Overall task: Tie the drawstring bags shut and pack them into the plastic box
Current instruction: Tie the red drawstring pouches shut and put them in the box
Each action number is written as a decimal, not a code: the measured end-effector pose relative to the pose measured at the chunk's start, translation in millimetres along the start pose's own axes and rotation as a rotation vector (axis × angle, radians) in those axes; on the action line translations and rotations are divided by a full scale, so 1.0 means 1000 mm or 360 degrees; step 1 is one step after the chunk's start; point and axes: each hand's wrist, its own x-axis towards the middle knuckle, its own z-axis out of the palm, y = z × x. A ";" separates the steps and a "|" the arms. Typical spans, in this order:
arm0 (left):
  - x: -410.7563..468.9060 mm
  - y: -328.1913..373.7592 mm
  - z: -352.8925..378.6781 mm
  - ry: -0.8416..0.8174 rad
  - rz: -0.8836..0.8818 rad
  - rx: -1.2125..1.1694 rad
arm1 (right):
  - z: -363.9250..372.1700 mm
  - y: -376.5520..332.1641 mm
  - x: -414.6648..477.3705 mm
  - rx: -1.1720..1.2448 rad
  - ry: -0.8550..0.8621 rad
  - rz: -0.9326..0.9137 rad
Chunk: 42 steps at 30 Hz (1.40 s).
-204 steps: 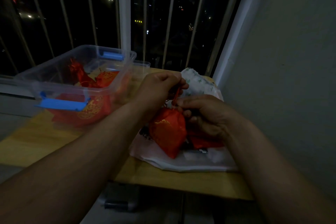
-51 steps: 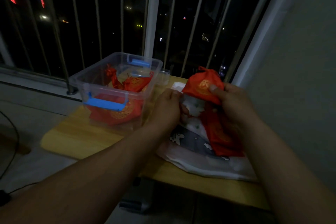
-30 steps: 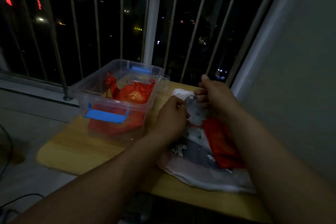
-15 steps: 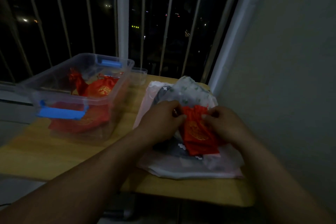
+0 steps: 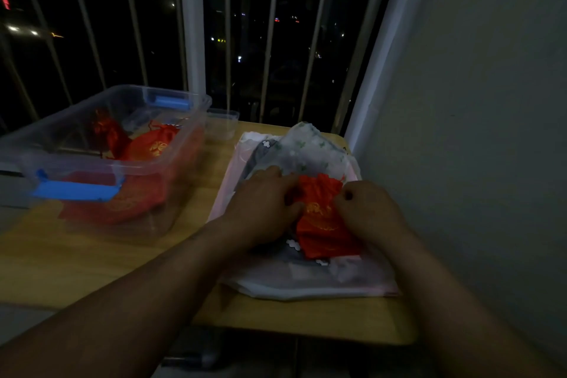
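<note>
Head view: left hand (image 5: 264,209) & right hand (image 5: 369,213) pinch neck of red drawstring bag (image 5: 325,225), grip closed on it, not yet tied I think. Several red bags (image 5: 156,146) already in plastic box (image 5: 201,101), well left of grip.

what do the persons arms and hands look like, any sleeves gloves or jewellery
No sleeves show: the left forearm and right forearm are bare to the frame edge. The left hand and right hand wear no gloves; no watch, bracelet or ring shows, though the light is dim.
</note>
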 end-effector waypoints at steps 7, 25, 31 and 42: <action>-0.005 0.002 -0.004 0.0116 0.0085 -0.0193 | -0.029 -0.010 -0.003 0.0716 0.0555 -0.0012; -0.013 0.019 -0.026 -0.0073 -0.0459 -0.1958 | -0.001 -0.042 -0.011 0.1730 -0.0208 0.0142; -0.012 0.018 -0.023 0.0117 -0.0539 -0.1908 | 0.004 -0.046 -0.011 0.2092 -0.0243 0.0257; -0.007 0.014 -0.028 0.0145 -0.0711 -0.1921 | -0.002 -0.043 -0.004 0.2399 -0.0105 0.0585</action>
